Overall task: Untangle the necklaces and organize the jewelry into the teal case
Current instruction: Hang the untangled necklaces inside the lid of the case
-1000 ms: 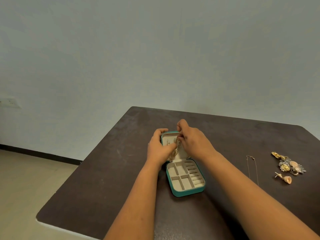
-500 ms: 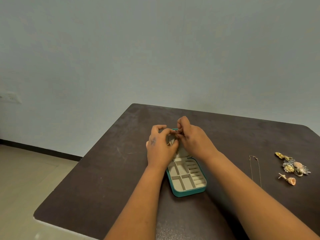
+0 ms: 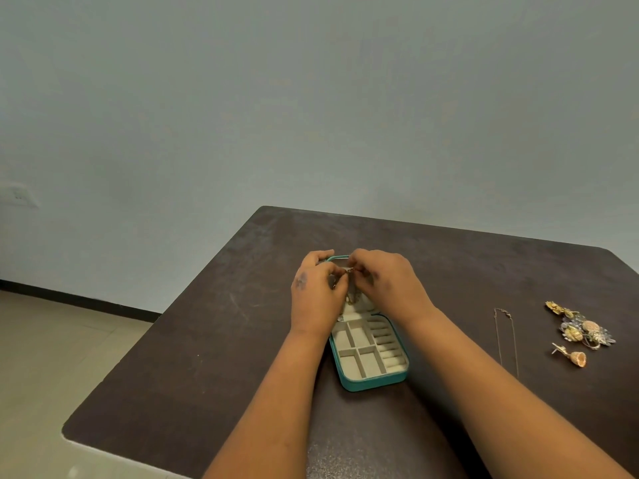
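The teal case (image 3: 371, 382) lies open in the middle of the dark table, its beige compartments bare and its lid mostly hidden behind my hands. My left hand (image 3: 316, 295) and my right hand (image 3: 387, 280) meet over the lid, fingertips together, both pinching a small gold necklace piece (image 3: 350, 270). More of that gold chain (image 3: 350, 300) hangs down between the hands against the lid. A second thin necklace (image 3: 506, 340) lies stretched out on the table to the right, apart from both hands.
A cluster of gold and silver flower-shaped jewelry (image 3: 584, 330) and a shell-like earring (image 3: 572, 356) lie near the table's right side. The dark table (image 3: 207, 340) ends in a rounded corner at the lower left, with tiled floor beyond.
Both hands stayed at the case lid; the left hand's fingers came up to meet the right hand's fingertips on the gold piece. The view tilted slightly.
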